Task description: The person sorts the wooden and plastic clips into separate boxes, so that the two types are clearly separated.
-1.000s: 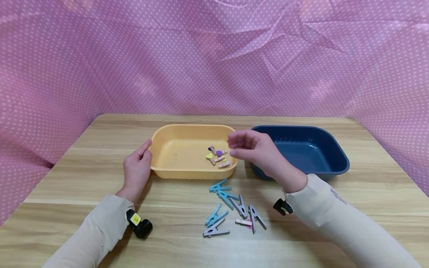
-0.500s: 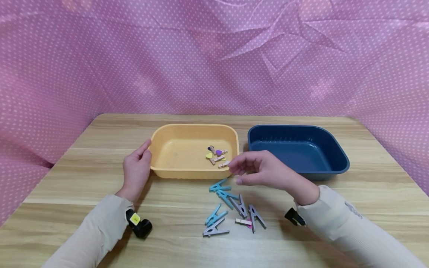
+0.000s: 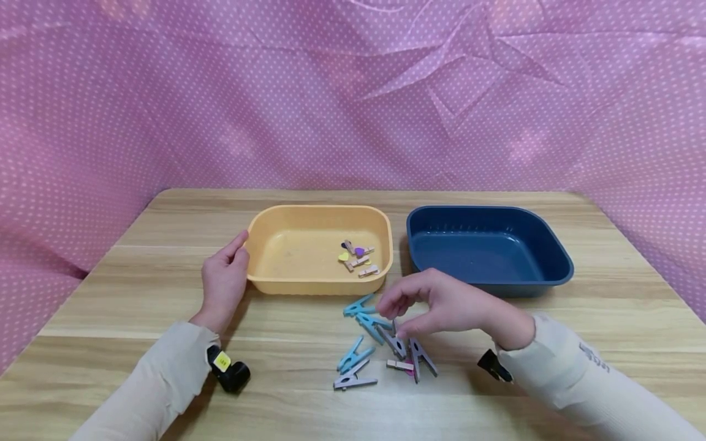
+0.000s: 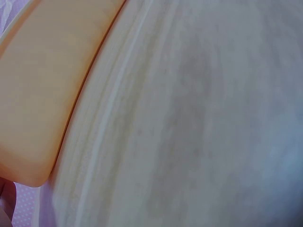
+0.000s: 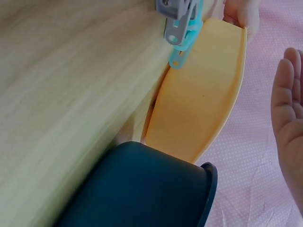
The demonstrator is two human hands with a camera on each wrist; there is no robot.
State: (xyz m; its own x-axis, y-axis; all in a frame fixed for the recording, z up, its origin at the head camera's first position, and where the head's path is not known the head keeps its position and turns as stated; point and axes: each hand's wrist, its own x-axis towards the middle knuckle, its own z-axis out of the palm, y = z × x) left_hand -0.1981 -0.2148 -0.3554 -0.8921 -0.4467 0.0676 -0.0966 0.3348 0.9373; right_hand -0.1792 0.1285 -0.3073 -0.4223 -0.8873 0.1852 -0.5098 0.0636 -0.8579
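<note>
My left hand [image 3: 223, 278] grips the left end of the yellow plastic basin [image 3: 309, 286], thumb near its wall and fingers at the rim. Inside the basin's right part lie several small wooden clothespins [image 3: 368, 271] with heart decorations. My right hand [image 3: 449, 306] hovers with nothing in it, fingers bent and thumb apart, over the grey clothespin [image 3: 393, 343]. Around it on the table lie light blue clothespins [image 3: 355, 355], another grey clothespin [image 3: 421, 358] and a small wooden clothespin with a pink heart [image 3: 399, 365]. A third grey clothespin [image 3: 353, 383] is nearest the front.
A dark blue plastic basin [image 3: 491, 257] stands right of the yellow one, with a narrow gap between them. Both rest on a wood-grain table [image 3: 292, 343]. Pink dotted cloth [image 3: 331, 110] hangs behind and at both sides.
My right hand has moved from above the yellow basin's right rim toward me, down over the loose clothespins. My left hand and both basins stay in place.
</note>
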